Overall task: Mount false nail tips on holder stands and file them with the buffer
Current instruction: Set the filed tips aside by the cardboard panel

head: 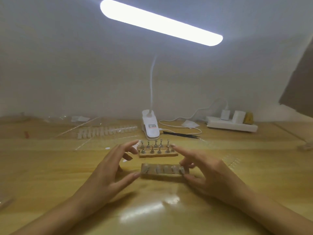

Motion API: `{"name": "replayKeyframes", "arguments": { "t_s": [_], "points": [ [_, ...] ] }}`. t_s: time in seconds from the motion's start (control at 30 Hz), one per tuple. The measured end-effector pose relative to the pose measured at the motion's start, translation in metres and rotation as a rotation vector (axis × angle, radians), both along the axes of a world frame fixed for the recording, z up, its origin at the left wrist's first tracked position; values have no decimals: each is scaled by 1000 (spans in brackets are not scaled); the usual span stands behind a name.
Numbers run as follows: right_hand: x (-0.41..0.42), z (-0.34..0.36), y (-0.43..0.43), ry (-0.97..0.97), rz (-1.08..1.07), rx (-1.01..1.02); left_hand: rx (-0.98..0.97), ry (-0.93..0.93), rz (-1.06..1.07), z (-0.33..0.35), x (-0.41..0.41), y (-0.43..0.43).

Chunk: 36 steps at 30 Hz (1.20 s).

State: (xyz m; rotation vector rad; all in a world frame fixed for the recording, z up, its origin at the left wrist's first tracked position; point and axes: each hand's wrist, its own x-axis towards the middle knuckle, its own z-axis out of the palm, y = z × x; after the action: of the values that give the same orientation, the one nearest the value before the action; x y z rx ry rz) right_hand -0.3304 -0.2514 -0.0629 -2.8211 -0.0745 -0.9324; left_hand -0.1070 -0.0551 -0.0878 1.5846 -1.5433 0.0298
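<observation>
A near wooden holder base (165, 176) lies on the table and carries a row of stands topped with clear nail tips (158, 168). Behind it sits a second wooden base (158, 155) with several bare metal holder stands (155, 145). My left hand (108, 172) is spread, with its straight thumb touching the near base's left end and its index finger stretched toward the far base. My right hand (205, 172) pinches the near base's right end between thumb and curled fingers, with its index finger pointing at the far base. No buffer is in view.
A clip-on lamp (151, 127) stands behind the bases, with its light bar (160, 22) overhead. Black tweezers (181, 134) lie to the lamp's right. A white power strip (232, 125) is at the back right, and loose false nail tips (106, 131) lie in a row at the back left.
</observation>
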Motion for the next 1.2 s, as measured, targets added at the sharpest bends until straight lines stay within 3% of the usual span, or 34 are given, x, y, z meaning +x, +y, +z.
{"name": "replayKeyframes", "arguments": {
  "t_s": [0.2, 0.3, 0.5, 0.6, 0.73, 0.9, 1.1, 1.2],
  "points": [
    [-19, 22, -40, -144, -204, 6, 7, -71, -34, -1, 1, -1],
    [-40, 37, -69, -224, -378, 116, 6, -181, -36, 0, -3, -1],
    [-104, 45, -142, -376, -658, 515, -20, -837, -48, 5, -26, -16],
    [-133, 36, -177, -501, -857, 562, -70, -997, -149, 9, -35, -34],
    [-164, 4, -203, -545, -1024, 621, -114, -906, -180, 15, -63, -82],
    [-190, -17, -214, -444, -1237, 584, -133, -861, -219, 17, -111, -145],
    [-198, -17, -220, -269, -1347, 535, -131, -982, -363, 17, -140, -180],
    [-196, -18, -224, -199, -1397, 574, -121, -813, -344, 9, -139, -177]
  ]
}}
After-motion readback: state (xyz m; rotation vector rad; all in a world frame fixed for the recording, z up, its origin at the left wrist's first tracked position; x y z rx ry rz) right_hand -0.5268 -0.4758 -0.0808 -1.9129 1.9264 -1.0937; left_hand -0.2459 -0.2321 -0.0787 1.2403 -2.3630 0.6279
